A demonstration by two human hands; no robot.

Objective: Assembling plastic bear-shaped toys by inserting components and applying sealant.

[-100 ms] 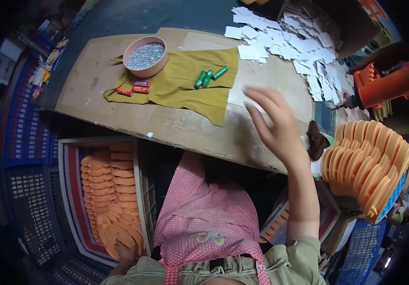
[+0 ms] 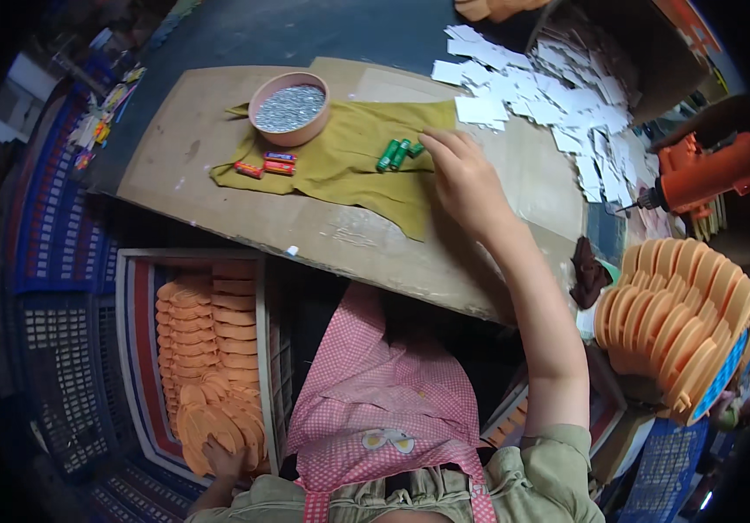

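Three green batteries [image 2: 398,154] lie on an olive-green cloth [image 2: 349,187] spread over the table's cardboard. My right hand [image 2: 469,183] is at the rightmost of them, its fingers drawn together on that battery and covering most of it. To the left, in a crate [image 2: 264,366] below the table edge, my left hand [image 2: 223,457] rests with fingers apart on round, flat orange plastic pieces [image 2: 209,418]. Three red and purple batteries [image 2: 277,164] lie on the cloth beside a pink bowl [image 2: 292,135] filled with small silvery metal parts.
Many white cards [image 2: 540,91] are scattered at the back right. An orange power screwdriver [image 2: 710,177] lies at the right, above a stack of curved orange plastic parts [image 2: 675,318]. A dark cloth [image 2: 589,272] hangs at the table's right edge. Blue plastic crates [image 2: 65,375] stand at the left.
My right hand has moved forward and left to the rightmost green battery, and its spread fingers have drawn together. My left hand stays on the orange pieces. The whole view has shifted slightly.
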